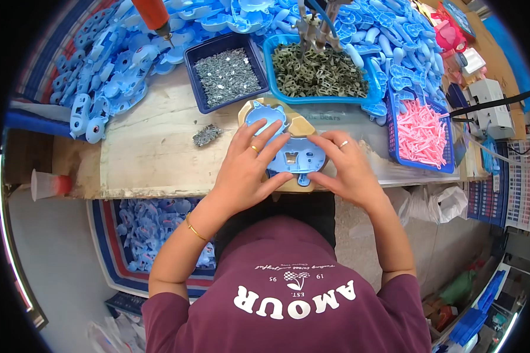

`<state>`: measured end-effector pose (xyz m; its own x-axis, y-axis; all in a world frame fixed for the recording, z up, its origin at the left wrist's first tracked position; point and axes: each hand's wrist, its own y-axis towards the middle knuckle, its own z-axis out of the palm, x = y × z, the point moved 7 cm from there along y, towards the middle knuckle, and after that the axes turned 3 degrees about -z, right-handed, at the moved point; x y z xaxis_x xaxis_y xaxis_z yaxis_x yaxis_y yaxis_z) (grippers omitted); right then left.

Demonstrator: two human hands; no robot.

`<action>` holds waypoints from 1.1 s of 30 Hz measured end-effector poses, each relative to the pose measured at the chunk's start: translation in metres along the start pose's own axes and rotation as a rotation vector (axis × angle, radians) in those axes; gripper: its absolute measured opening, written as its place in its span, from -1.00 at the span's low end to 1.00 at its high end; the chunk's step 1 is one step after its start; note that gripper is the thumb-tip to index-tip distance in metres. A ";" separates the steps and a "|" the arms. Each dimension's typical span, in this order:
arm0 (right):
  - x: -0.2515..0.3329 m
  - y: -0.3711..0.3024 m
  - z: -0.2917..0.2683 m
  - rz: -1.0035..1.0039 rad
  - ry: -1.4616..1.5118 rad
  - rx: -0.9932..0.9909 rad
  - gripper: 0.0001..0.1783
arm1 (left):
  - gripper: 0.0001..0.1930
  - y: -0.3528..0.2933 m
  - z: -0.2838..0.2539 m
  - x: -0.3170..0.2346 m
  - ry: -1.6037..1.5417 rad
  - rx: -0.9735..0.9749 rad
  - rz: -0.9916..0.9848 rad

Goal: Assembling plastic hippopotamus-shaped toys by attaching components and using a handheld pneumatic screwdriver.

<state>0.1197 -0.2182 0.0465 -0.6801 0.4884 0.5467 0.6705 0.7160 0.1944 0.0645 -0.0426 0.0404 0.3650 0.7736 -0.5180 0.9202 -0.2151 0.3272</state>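
In front of me a light-blue plastic toy shell [303,155] lies with its hollow inside up on a tan fixture [301,126], at the table's near edge. It has a square opening and a small tab at the bottom. My left hand [250,159] holds its left side, thumb at the lower edge and fingers spread over the upper part. My right hand [346,167] grips the right side between thumb and index finger, the other fingers curled. Beyond the hands stand a dark-blue tray of small metal screws [227,73] and a light-blue tray of dark metal clips [318,73].
A small heap of screws [206,135] lies left of the fixture. An orange screwdriver [153,17] hangs at upper left; a metal machine head [321,29] hangs above the clips. Blue shells [121,73] pile behind. A blue basket [394,144] holds pink parts; a bin of blue parts [109,235] stands below.
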 end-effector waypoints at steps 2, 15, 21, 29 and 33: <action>-0.004 -0.002 0.003 0.007 0.052 -0.009 -0.22 | -0.31 0.003 0.007 -0.001 0.043 0.026 0.016; -0.004 0.006 0.000 -0.050 -0.019 -0.028 -0.33 | -0.28 0.006 0.018 0.003 0.048 0.029 0.000; -0.016 0.008 -0.001 0.000 0.172 0.014 -0.30 | -0.18 0.008 0.010 0.004 -0.053 0.002 -0.037; -0.028 0.017 -0.014 0.096 0.360 0.084 -0.34 | -0.17 -0.013 0.004 -0.005 -0.027 -0.216 0.117; -0.049 0.015 -0.017 0.208 0.577 0.077 -0.39 | -0.48 -0.030 -0.008 -0.008 -0.061 -0.493 0.119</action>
<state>0.1679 -0.2396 0.0369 -0.2534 0.2884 0.9234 0.7338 0.6793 -0.0108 0.0324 -0.0374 0.0415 0.4844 0.7217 -0.4945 0.7007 0.0184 0.7132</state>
